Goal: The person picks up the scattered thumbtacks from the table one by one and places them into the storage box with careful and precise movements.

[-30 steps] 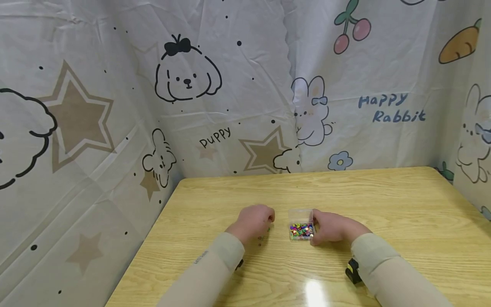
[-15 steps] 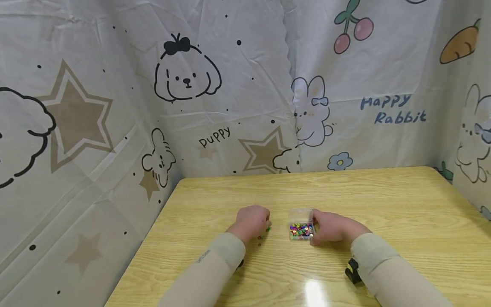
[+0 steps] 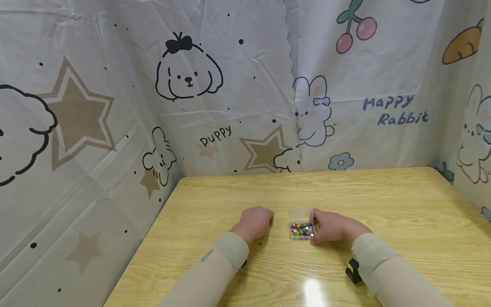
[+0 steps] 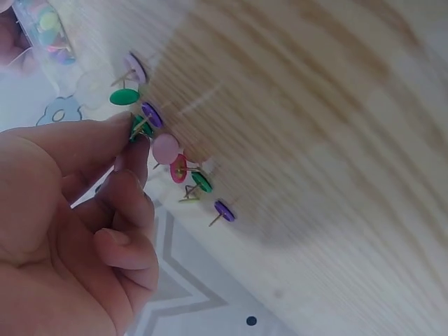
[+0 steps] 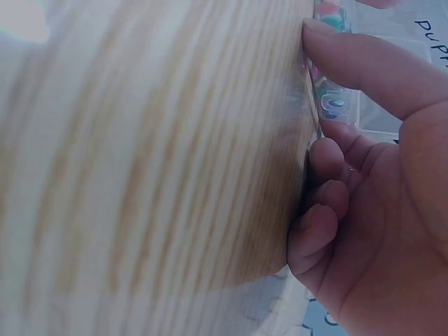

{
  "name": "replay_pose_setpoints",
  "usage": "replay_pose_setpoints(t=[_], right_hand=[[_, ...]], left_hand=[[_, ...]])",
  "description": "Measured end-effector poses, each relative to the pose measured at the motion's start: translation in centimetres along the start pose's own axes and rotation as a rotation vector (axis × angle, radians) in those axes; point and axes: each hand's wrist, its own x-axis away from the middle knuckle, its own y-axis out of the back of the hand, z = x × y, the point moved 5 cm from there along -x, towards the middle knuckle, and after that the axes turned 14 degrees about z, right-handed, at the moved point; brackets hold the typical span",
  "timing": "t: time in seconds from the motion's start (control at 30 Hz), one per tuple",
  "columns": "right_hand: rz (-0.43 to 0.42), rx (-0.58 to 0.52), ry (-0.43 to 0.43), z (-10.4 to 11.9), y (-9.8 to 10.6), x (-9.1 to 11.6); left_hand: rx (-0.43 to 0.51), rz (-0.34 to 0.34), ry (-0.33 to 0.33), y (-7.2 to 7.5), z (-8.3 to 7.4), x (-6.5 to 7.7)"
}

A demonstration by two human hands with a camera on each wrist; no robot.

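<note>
My left hand (image 3: 256, 221) is low over the table, left of the box. In the left wrist view its thumb and forefinger pinch a green thumbtack (image 4: 142, 127). Close by lie several loose thumbtacks, among them a purple thumbtack (image 4: 224, 210), a pink thumbtack (image 4: 166, 149) and another green thumbtack (image 4: 124, 96). With thumb and fingers, my right hand (image 3: 330, 227) grips the right side of a small clear plastic box (image 3: 301, 214). Its lid is up at the back, and many coloured thumbtacks (image 3: 301, 230) fill it. The right wrist view shows only part of the box (image 5: 339, 105).
The wooden table (image 3: 215, 196) spreads around both hands. A printed cloth (image 3: 230, 85) with puppies and rabbits hangs behind it and at both sides. Black wrist gear (image 3: 353, 270) sits under the right forearm.
My left hand drew back slightly to the left, then shifted right again, covering most of the loose thumbtacks in the head view. The right hand and the box have stayed in place.
</note>
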Motion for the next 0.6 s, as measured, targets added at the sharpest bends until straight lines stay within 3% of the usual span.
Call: replay_pose_setpoints(t=[0.6], right_hand=[[-0.001,-0.004,-0.005,-0.2,-0.1,0.0]], left_hand=[[-0.015,-0.08,-0.113,0.7,-1.9,0.5]])
